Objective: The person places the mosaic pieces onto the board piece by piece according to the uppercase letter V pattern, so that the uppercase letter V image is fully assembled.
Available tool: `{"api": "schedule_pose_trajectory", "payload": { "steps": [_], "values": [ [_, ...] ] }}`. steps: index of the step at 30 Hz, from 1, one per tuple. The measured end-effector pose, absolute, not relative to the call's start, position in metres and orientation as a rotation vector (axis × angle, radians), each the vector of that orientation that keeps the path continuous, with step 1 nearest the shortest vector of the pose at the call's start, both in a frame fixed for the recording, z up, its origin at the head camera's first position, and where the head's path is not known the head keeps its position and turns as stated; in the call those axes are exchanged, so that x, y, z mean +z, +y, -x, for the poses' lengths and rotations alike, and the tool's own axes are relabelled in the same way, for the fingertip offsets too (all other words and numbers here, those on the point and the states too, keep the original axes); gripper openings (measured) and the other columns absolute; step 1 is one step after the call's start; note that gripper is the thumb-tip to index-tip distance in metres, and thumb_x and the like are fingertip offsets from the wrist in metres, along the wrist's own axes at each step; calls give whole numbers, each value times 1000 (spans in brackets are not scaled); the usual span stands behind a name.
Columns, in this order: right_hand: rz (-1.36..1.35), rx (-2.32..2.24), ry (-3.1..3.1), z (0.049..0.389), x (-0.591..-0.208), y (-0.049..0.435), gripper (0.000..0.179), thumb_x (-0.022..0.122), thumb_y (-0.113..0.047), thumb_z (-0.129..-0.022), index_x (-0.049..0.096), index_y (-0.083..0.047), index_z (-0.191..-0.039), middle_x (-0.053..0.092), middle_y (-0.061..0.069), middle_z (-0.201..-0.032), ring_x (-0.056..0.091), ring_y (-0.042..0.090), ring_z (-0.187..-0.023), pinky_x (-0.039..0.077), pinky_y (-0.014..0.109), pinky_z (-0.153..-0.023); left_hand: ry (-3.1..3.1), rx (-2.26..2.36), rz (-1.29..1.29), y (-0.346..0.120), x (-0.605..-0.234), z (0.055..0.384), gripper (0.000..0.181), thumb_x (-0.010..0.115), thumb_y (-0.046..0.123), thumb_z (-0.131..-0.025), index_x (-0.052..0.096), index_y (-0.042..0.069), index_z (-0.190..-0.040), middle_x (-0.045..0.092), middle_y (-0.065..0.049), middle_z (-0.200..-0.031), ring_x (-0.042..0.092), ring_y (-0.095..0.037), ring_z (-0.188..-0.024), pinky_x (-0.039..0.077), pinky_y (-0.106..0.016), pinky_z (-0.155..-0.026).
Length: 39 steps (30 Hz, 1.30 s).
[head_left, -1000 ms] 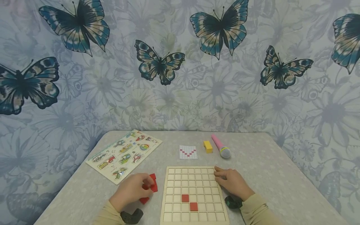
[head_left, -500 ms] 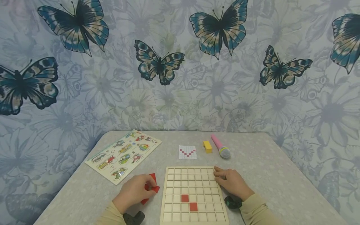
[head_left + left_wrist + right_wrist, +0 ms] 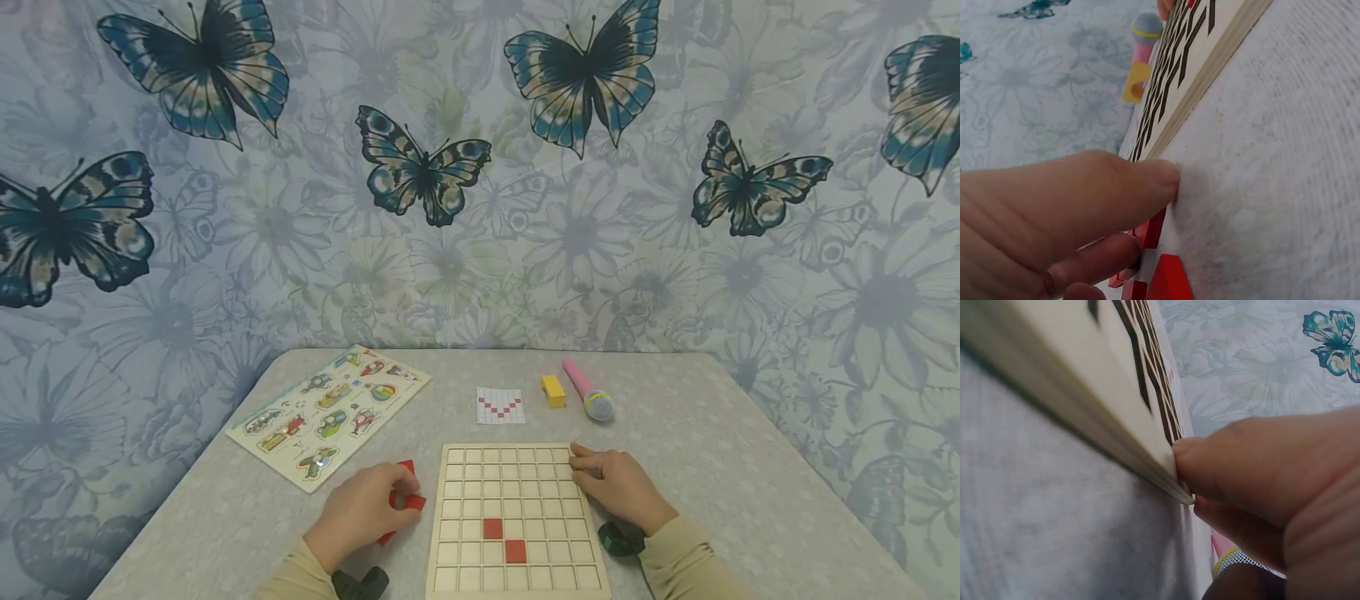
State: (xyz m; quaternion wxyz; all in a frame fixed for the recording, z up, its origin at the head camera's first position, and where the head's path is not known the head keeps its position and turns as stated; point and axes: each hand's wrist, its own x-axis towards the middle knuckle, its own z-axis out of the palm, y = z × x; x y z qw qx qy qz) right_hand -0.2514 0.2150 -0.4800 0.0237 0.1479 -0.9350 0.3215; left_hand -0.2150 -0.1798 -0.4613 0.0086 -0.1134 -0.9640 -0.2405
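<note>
My left hand (image 3: 363, 508) is low over a loose group of red square tiles (image 3: 406, 467) left of the board. Its thumb and fingers pinch one red tile (image 3: 415, 502); in the left wrist view the thumb hides part of that red tile (image 3: 1154, 229). More red tiles (image 3: 1169, 278) lie on the cloth below the fingers. The wooden grid board (image 3: 517, 450) lies flat in front, with two red tiles (image 3: 492, 529) set diagonally in its cells. At its far right corner my right hand (image 3: 622, 487) grips the edge, the thumb (image 3: 1200, 462) at the rim in the right wrist view.
Behind the board lies a small pattern card (image 3: 501, 406) with red squares in a V. A yellow block (image 3: 553, 392) and a pink toy microphone (image 3: 588, 390) are to its right. A picture puzzle board (image 3: 330, 417) lies at the back left.
The left hand has shifted slightly to the right, and the red tile at its fingertips has turned and moved a little toward the board. The right hand stays at the board's corner.
</note>
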Motion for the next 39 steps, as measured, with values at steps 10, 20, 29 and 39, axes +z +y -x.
{"api": "schedule_pose_trajectory", "payload": {
  "steps": [10,20,29,39],
  "values": [
    [-469,966,-2900,252,-480,215,30,73,-22,-96,76,-11,-124,63,4,-142,59,34,-133,45,56,-107,-2995,-751,426,-180,-460,214,24,88,27,-77,71,31,-94,67,18,-89,53,-3,-72,44,-31,-63],
    [-482,979,-2900,253,-481,217,32,73,-22,-96,75,-9,-125,62,4,-143,58,33,-133,45,55,-108,-2952,-772,406,-176,-463,215,20,87,27,-78,72,32,-90,68,19,-87,57,-4,-77,47,-30,-67],
    [-485,973,-2891,252,-480,216,31,73,-21,-96,75,-8,-124,63,5,-142,59,34,-132,45,56,-108,-2844,-869,647,-165,-468,218,17,86,30,-82,73,38,-91,68,27,-89,61,-2,-81,50,-28,-72],
    [-496,978,-2897,252,-480,217,31,72,-21,-96,75,-9,-125,62,5,-143,59,34,-132,42,58,-109,-2784,-1002,801,-150,-479,217,18,85,25,-82,74,36,-91,69,22,-97,49,3,-67,43,-21,-63]
  ]
}}
